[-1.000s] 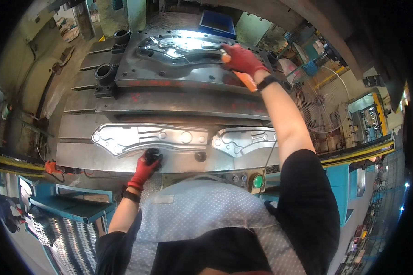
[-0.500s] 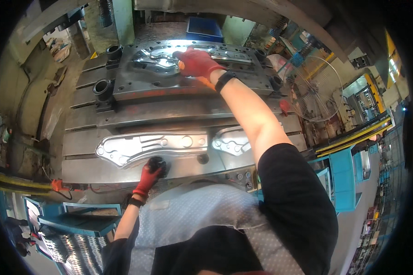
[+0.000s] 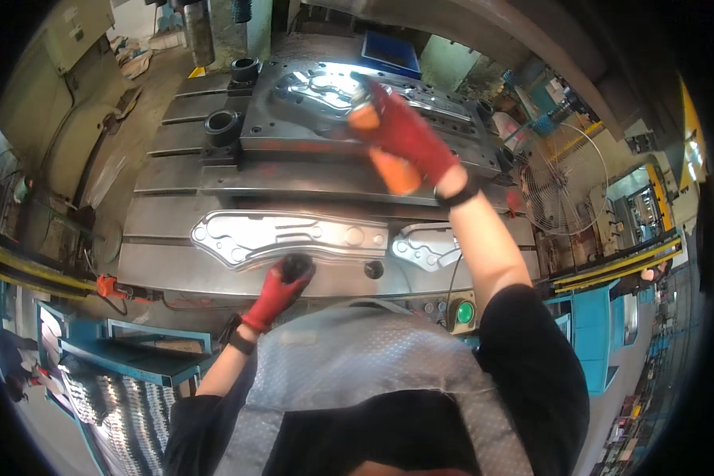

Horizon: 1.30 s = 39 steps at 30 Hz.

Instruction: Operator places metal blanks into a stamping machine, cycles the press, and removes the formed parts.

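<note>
My right hand (image 3: 408, 131), in a red glove with dark fingertips, is closed around an orange handheld tool (image 3: 397, 170). Motion blurs the tool, so its exact kind is unclear. It hangs over the near side of a steel die (image 3: 293, 143), which has a shiny contoured pressed metal part (image 3: 325, 89) on top. Down at the front edge of the machine bed (image 3: 166, 266), my left hand (image 3: 282, 289) has its black-coated fingers curled in. Whatever they hold, if anything, is hidden. Just beyond it lies a long stamped metal panel (image 3: 293, 234), with a smaller stamped panel (image 3: 426, 246) to its right.
Round guide bushings (image 3: 223, 127) stand at the die's corners. A blue bin (image 3: 390, 54) sits behind it, and a caged fan (image 3: 563, 178) stands at right. Near my waist is a green button (image 3: 464, 312). Blue racks (image 3: 135, 349) flank me; stacked metal parts (image 3: 119, 404) lie lower left.
My right hand has drawn back from the die's top toward me with the orange tool. My left hand stays by the long panel. The view has shifted, and the green button now shows.
</note>
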Motion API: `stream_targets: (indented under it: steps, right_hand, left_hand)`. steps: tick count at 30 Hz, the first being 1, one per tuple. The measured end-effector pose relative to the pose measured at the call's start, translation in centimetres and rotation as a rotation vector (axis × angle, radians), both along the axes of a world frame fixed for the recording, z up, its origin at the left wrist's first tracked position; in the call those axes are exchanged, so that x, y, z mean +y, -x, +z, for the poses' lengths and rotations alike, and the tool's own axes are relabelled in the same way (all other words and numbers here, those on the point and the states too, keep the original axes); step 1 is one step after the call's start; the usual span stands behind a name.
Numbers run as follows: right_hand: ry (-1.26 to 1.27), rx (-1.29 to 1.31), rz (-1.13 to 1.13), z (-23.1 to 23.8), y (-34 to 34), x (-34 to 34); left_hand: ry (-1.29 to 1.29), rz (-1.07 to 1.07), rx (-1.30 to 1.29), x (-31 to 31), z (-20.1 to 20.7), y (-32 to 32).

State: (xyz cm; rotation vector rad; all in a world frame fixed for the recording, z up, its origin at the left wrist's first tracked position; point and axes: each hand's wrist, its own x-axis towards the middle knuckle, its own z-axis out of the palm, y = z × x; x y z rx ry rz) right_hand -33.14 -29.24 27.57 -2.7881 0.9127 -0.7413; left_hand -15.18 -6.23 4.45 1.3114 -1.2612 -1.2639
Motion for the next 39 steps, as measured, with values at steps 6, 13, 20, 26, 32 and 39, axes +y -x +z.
stream_targets:
  steps: [6,13,20,26,32,39]
  right_hand:
    - [-0.36,-0.309,0.355,-3.3,-9.3,14.3]
    - [-0.372,-0.028,0.153,-5.5,-2.9,14.2]
    - [-0.976,-0.093,-0.133,-13.4,5.0,17.6]
    - [-1.06,-0.177,-0.366,-14.3,10.2,20.6]
    - [-1.027,-0.159,-0.399,-15.0,12.6,20.9]
    - [-0.275,0.444,-0.622,-14.6,21.5,11.7]
  left_hand:
    - [0.306,0.133,0.049,1.3,7.9,-3.2]
    - [0.482,0.653,0.321,-2.4,7.8,-18.9]
    - [0.446,0.851,-0.015,-9.2,-0.5,-30.7]
    - [0.404,1.013,-0.402,-10.0,-7.9,-33.0]
    - [0.368,1.104,-0.299,-9.9,-8.7,-30.5]
    - [0.077,1.003,-0.893,-3.6,-6.3,-31.4]
